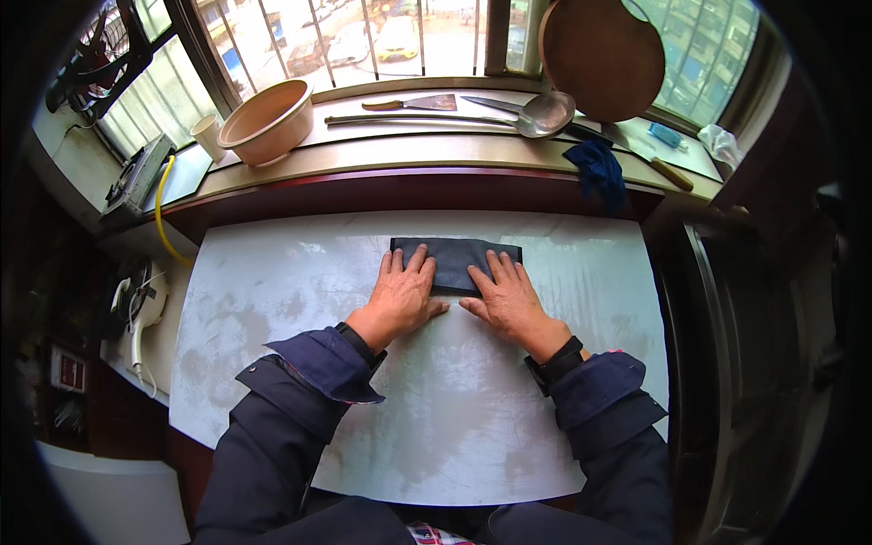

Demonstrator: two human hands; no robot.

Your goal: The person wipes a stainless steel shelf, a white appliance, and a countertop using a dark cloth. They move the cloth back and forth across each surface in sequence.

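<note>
A dark grey rectangle of folded cloth (457,263) with black edging lies flat near the far side of the pale table (436,391). My left hand (403,289) rests on its left part, fingers stretched forward and spread over it. On its right part lies my right hand (509,298), fingers spread the same way. Both thumbs point inward, just off the cloth's near edge, with a small gap between them. The palms are turned down, and neither hand grips anything. Each wrist wears a black band below a dark blue cuff.
Along the windowsill beyond the table stand a pinkish-brown basin (265,123), a paper cup (210,136), a scraper (413,104), a large metal ladle (545,115) and a round wooden board (601,59). A blue cloth (597,170) hangs over the sill. At left a yellow hose (160,213) runs down.
</note>
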